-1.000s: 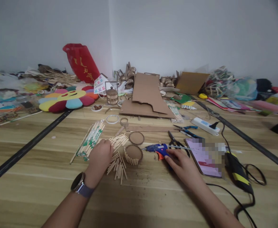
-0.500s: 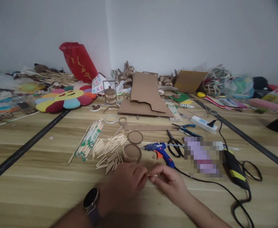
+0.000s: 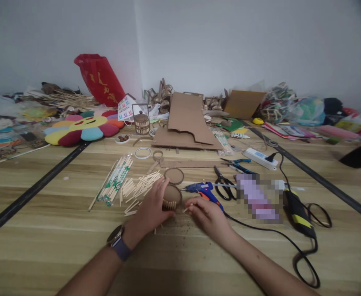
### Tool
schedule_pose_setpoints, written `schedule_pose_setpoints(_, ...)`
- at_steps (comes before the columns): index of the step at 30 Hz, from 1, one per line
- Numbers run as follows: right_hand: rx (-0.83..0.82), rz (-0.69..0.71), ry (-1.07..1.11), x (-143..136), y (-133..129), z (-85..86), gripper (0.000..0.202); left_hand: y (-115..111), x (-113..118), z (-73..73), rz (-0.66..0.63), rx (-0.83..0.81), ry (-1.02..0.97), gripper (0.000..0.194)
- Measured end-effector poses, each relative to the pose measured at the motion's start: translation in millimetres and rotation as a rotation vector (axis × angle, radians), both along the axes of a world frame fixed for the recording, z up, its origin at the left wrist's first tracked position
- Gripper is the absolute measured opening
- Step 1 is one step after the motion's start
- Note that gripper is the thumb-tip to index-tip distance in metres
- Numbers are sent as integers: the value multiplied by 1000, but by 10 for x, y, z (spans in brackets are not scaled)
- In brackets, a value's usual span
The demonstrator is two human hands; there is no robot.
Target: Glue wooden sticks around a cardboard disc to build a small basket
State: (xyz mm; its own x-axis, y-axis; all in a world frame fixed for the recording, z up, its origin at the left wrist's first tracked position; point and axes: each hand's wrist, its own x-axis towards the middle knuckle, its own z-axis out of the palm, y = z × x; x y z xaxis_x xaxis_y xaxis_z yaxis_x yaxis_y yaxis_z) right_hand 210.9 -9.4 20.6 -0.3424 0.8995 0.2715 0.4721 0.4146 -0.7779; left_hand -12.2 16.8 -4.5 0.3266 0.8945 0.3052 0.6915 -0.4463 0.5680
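My left hand (image 3: 152, 207), with a watch on its wrist, is curved around the left side of a cardboard ring lined with short sticks (image 3: 169, 204). Between the thumb and fingers of my right hand (image 3: 200, 209) is a small wooden stick (image 3: 187, 208), just right of that ring. A second, flat ring (image 3: 174, 176) lies behind the first. Short cut sticks (image 3: 141, 184) are scattered to the left, partly behind my left hand. The blue glue gun (image 3: 199, 188) lies beyond my right hand, its nozzle toward the rings.
Black scissors (image 3: 224, 185), pliers (image 3: 237, 165) and a white power strip (image 3: 260, 158) lie to the right, with a black cable running forward. Packaged sticks (image 3: 115, 181) are at left. Cardboard sheets (image 3: 188, 119) and a lidded stick bucket (image 3: 142, 123) stand farther back.
My hands have moved apart. The left one has gone to the stick-lined ring and opened around it. My right hand has shifted slightly up and left, still pinching a stick.
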Motion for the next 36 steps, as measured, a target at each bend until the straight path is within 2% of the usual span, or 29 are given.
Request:
schedule_pose_setpoints(6,79,91,-160,-116,145,77,21,23,28,-17,-16,-13,-43,101)
schedule_pose_setpoints(12,113,134,-231,-216,214,62,23,47,16,-37,-19,-42,-52,99)
schedule_pose_setpoints(28,160,124,-316,-235,219,27,23,61,2,-27,-37,-56,-81,98)
schedule_pose_setpoints(36,199,172,-382,-216,233,-11,22,73,4,-19,-43,-39,-82,98)
